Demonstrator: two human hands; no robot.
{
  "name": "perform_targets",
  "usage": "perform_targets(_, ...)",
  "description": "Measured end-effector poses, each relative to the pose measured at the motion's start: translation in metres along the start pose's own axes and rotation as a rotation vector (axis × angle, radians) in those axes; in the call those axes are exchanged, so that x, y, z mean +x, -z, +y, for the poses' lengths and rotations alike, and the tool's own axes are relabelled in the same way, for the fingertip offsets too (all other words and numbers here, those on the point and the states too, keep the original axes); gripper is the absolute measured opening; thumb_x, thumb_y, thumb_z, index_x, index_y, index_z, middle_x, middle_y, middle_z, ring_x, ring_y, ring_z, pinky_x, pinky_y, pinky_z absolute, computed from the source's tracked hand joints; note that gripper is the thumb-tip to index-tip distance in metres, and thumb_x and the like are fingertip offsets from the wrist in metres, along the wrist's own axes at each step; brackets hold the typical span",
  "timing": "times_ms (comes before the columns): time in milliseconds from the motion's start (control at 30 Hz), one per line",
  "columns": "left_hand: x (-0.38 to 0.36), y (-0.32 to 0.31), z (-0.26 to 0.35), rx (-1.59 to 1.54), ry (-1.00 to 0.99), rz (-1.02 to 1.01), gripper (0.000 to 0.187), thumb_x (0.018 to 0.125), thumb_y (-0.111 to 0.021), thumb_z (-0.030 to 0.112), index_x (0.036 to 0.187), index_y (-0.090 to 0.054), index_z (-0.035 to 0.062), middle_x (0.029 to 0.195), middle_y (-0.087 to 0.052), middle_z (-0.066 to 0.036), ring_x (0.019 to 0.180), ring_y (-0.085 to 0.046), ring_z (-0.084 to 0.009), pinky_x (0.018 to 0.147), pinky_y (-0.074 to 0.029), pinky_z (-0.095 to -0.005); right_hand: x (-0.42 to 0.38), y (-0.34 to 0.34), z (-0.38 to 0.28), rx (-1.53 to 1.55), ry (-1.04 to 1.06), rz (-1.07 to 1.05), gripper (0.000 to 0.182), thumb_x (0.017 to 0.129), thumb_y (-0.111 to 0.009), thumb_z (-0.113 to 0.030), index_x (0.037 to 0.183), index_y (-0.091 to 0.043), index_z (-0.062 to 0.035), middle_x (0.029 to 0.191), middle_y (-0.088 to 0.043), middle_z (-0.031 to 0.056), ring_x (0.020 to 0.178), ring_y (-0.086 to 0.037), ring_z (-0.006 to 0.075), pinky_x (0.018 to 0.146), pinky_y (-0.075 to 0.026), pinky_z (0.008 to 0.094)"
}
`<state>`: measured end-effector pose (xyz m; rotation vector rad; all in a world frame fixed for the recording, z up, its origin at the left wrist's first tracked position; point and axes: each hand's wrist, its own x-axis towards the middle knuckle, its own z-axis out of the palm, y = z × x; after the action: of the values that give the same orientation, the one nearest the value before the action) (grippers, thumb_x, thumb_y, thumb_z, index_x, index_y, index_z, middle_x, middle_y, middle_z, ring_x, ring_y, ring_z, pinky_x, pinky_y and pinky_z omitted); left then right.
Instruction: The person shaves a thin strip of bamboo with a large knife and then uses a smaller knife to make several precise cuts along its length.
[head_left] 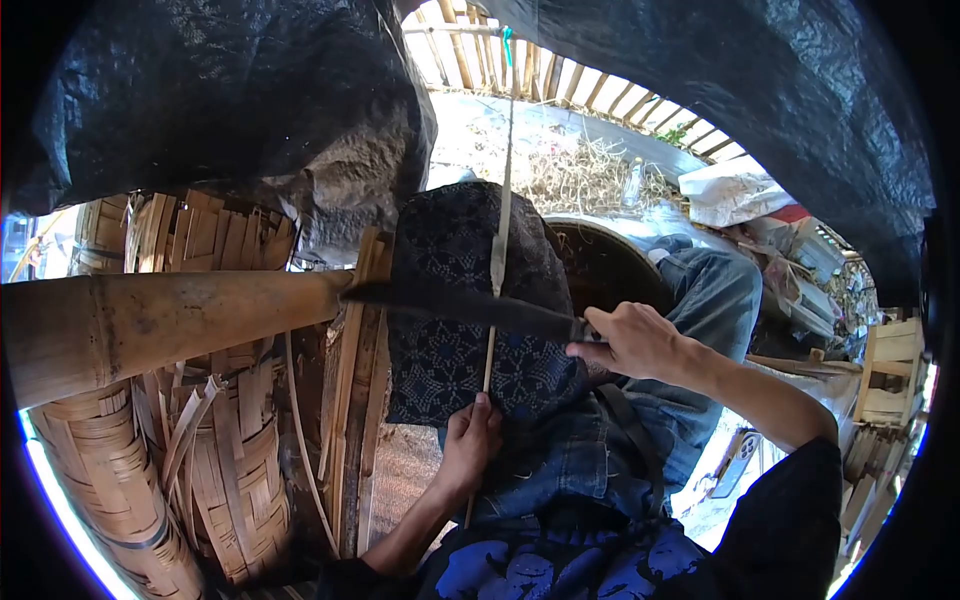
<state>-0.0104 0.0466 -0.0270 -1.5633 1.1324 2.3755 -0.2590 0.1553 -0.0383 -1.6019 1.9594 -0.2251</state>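
Observation:
A long dark knife [470, 308] lies crosswise over a thin bamboo strip [503, 215], its handle end in my right hand [640, 343]. The blade's tip reaches left to the end of a thick bamboo pole [170, 325]. My left hand [471, 440] pinches the strip below the blade. The strip runs upward past the knife, and its upper part looks wider and paler. Beneath both lies a dark patterned cloth [440, 375] draped over my leg, next to my jeans [712, 290].
Woven bamboo baskets [110, 480] stand at the left beside upright bamboo slats [350, 420]. Dark plastic sheets [230, 100] hang overhead. A round dark container [605, 265] sits beyond my leg. At the right are a phone [737, 462] and a small bamboo frame [890, 370].

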Motion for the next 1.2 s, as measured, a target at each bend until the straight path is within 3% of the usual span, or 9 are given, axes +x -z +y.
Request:
perform_targets(100,-0.005,0.001,-0.004,0.003,-0.001,-0.020,0.041,0.101,-0.040,0.041,0.069,-0.037,0.0153,0.058,-0.028,0.008,0.046,-0.024,-0.0035,0.042,-0.020,-0.0231,-0.010,-0.007,0.006,-0.072,0.205,0.086,0.056,0.093,-0.044,-0.056,0.074,-0.049,-0.0039,0.046,-0.049,0.0045,0.038,-0.054,0.0177,0.035,-0.047,0.0325)
perform_targets(300,-0.004,-0.002,-0.002,0.022,-0.042,-0.027,0.040,0.102,-0.039,0.040,0.070,-0.038,0.0144,0.059,-0.029,0.008,0.046,-0.025,-0.0038,0.041,-0.021,-0.0230,0.014,-0.007,0.012,-0.076,-0.042,-0.020,0.060,0.091,-0.040,-0.063,0.076,-0.049,-0.0060,0.044,-0.043,-0.0010,0.033,-0.045,0.0123,0.033,-0.046,0.0293)
perform_targets(433,-0.005,0.000,-0.010,0.065,-0.030,-0.024,0.040,0.102,-0.038,0.039,0.072,-0.040,0.0135,0.060,-0.030,0.007,0.047,-0.027,-0.0044,0.042,-0.023,-0.0228,-0.007,-0.008,0.010,-0.230,0.235,0.014,0.061,0.086,-0.046,-0.067,0.076,-0.049,-0.0068,0.045,-0.046,0.0005,0.039,-0.054,0.0160,0.036,-0.048,0.0340)
perform_targets(567,-0.010,-0.003,-0.011,0.163,-0.044,0.002,0.040,0.102,-0.038,0.038,0.072,-0.041,0.0126,0.060,-0.032,0.006,0.049,-0.028,-0.0044,0.043,-0.024,-0.0223,0.022,-0.005,0.030,-0.153,0.012,0.158,0.059,0.089,-0.044,-0.064,0.073,-0.047,-0.0069,0.045,-0.046,0.0009,0.039,-0.053,0.0157,0.037,-0.046,0.0333)
perform_targets(600,-0.010,-0.004,-0.011,0.127,-0.047,0.011,0.040,0.103,-0.038,0.038,0.073,-0.041,0.0124,0.060,-0.032,0.006,0.049,-0.028,-0.0043,0.044,-0.024,-0.0222,0.023,0.000,0.018,-0.107,-0.062,0.013,0.059,0.090,-0.043,-0.062,0.073,-0.048,-0.0064,0.045,-0.045,0.0015,0.037,-0.051,0.0167,0.037,-0.046,0.0343)
perform_targets(733,-0.002,0.002,-0.018,0.124,-0.105,-0.011,0.042,0.103,-0.036,0.041,0.074,-0.044,0.0109,0.059,-0.033,0.007,0.051,-0.030,-0.0027,0.045,-0.024,-0.0214,-0.003,-0.001,0.005,0.060,0.066,0.015,0.059,0.091,-0.042,-0.061,0.075,-0.051,-0.0052,0.045,-0.047,0.0024,0.036,-0.052,0.0189,0.036,-0.047,0.0361)
perform_targets(833,-0.006,0.001,-0.019,0.127,-0.106,-0.038,0.041,0.103,-0.036,0.039,0.074,-0.044,0.0105,0.059,-0.033,0.008,0.050,-0.030,-0.0021,0.044,-0.023,-0.0214,-0.003,0.005,0.009,-0.212,0.144,-0.177,0.059,0.090,-0.047,-0.060,0.074,-0.053,-0.0041,0.046,-0.050,0.0042,0.038,-0.055,0.0206,0.038,-0.048,0.0359)
perform_targets(933,-0.006,-0.008,-0.005,0.174,-0.091,0.016,0.040,0.103,-0.037,0.038,0.075,-0.044,0.0096,0.058,-0.033,0.008,0.049,-0.029,-0.0016,0.044,-0.022,-0.0214,0.024,0.009,0.023,-0.005,-0.092,0.052,0.057,0.087,-0.056,-0.057,0.071,-0.053,-0.0019,0.045,-0.049,0.0088,0.041,-0.058,0.0259,0.041,-0.048,0.0373)
perform_targets(1200,-0.007,-0.003,-0.006,0.064,-0.059,-0.043,0.039,0.103,-0.036,0.036,0.078,-0.046,0.0082,0.056,-0.032,0.007,0.048,-0.028,-0.0014,0.043,-0.022,-0.0213,-0.010,0.005,0.017,-0.041,0.126,-0.088,0.051,0.088,-0.056,-0.056,0.082,-0.055,-0.0055,0.052,-0.056,0.0102,0.051,-0.064,0.0293,0.048,-0.053,0.0405)
